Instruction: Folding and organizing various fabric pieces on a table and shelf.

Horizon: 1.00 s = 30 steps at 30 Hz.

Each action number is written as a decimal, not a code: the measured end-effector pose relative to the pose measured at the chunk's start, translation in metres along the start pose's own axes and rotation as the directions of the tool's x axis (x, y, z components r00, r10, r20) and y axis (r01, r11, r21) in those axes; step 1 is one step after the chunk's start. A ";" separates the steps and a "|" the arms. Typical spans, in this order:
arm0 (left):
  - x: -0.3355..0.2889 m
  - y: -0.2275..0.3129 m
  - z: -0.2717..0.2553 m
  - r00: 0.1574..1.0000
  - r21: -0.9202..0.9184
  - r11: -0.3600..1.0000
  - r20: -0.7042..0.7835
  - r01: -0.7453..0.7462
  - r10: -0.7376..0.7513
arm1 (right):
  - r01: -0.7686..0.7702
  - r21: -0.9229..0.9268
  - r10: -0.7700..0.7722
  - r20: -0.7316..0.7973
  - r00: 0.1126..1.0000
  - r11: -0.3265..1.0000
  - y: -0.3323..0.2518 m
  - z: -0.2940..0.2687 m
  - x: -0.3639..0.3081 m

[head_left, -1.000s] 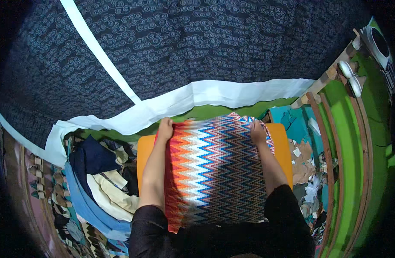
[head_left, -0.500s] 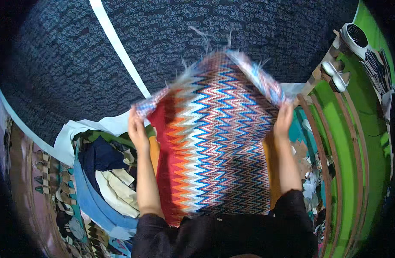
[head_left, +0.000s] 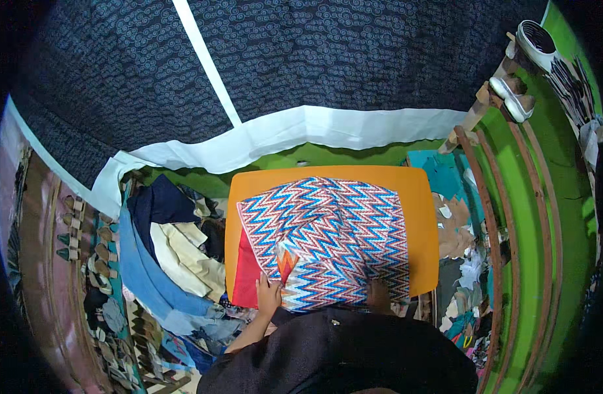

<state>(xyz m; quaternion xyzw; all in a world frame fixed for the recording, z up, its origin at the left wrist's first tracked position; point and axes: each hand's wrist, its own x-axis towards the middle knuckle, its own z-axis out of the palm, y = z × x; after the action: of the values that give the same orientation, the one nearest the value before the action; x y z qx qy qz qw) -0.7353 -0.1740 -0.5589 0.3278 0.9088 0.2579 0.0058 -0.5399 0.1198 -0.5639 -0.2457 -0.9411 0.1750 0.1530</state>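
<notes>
A zigzag-patterned cloth (head_left: 327,236) in red, blue, white and orange lies spread over an orange table (head_left: 419,190). A plain red part of it shows at its near left corner. My left hand (head_left: 268,292) lies on the cloth's near left edge, fingers on the fabric. My right hand (head_left: 379,294) rests at the near right edge, largely hidden by my dark sleeve and the cloth.
A heap of clothes (head_left: 176,249) in blue, cream and navy lies left of the table. Fabric scraps (head_left: 455,223) litter the floor at right. A dark patterned curtain with a white border (head_left: 281,131) hangs behind. Green shelving with a white shoe (head_left: 511,97) curves along the right.
The cloth was held up in the air by both hands and flipped over. It now lies flat on the table, and both hands have come down to its near edge.
</notes>
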 end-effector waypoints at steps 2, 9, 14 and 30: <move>0.009 0.005 0.004 0.996 -0.014 0.996 -0.037 0.087 -0.087 | 0.084 -0.067 -0.083 0.021 0.996 0.994 0.003 0.004 -0.005; 0.095 0.003 0.011 1.000 0.033 0.999 0.006 0.008 -0.009 | -0.036 -0.175 0.075 0.220 0.973 0.984 0.022 0.022 0.065; 0.187 -0.001 0.023 0.996 -0.003 0.996 -0.007 -0.088 0.088 | 0.030 -0.160 -0.062 -0.194 0.979 0.987 0.039 0.041 0.128; 0.385 -0.011 -0.005 0.910 -0.750 0.533 0.231 0.392 -0.345 | -0.246 0.285 0.232 0.085 0.969 0.926 0.058 -0.016 0.358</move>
<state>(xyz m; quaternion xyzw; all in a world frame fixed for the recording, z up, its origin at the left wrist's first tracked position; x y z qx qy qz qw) -1.0451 0.0472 -0.4988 0.1001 0.7520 0.6109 0.2266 -0.8086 0.3561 -0.5007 -0.3286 -0.8712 0.3362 0.1418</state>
